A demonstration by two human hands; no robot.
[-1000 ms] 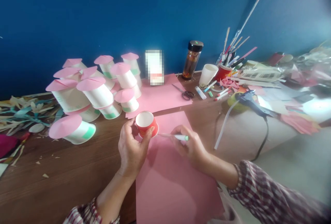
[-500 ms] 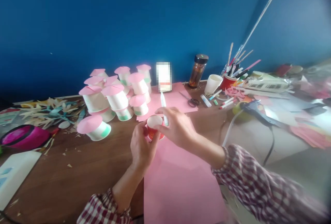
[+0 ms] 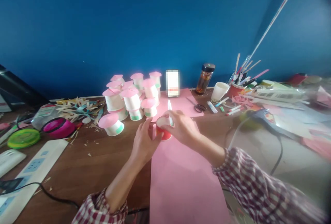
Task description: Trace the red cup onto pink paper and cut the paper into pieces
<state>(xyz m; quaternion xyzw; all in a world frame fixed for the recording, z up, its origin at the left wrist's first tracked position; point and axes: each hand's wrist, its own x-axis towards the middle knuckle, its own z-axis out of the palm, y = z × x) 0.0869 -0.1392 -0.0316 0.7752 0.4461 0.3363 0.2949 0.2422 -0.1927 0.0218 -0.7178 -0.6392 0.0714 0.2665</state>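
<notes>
A red paper cup (image 3: 165,135) with a pale inside stands near the top of a long pink paper sheet (image 3: 184,182). My left hand (image 3: 146,139) is at the cup's left side, its fingers spread and its thumb at the cup's wall. A slim white marker pen (image 3: 169,106), narrow end up, is held in my right hand (image 3: 184,127). That hand's thumb and fingertips are over the cup's rim, hiding part of the cup and the pen's lower end. White cups with pink paper tops (image 3: 130,101) are clustered to the left, some stacked. One such cup (image 3: 112,124) stands in front of them.
Scissors (image 3: 199,107), a glue stick (image 3: 212,107), a white cup (image 3: 219,92) and a dark-lidded bottle (image 3: 205,79) lie or stand at the back right. Paper strips (image 3: 80,108), a magenta pouch (image 3: 58,128) and a power strip (image 3: 36,168) are on the left.
My view has swung left, so the scene sits further right. My left hand's fingers have loosened from around the red cup. My right hand still grips the marker pen.
</notes>
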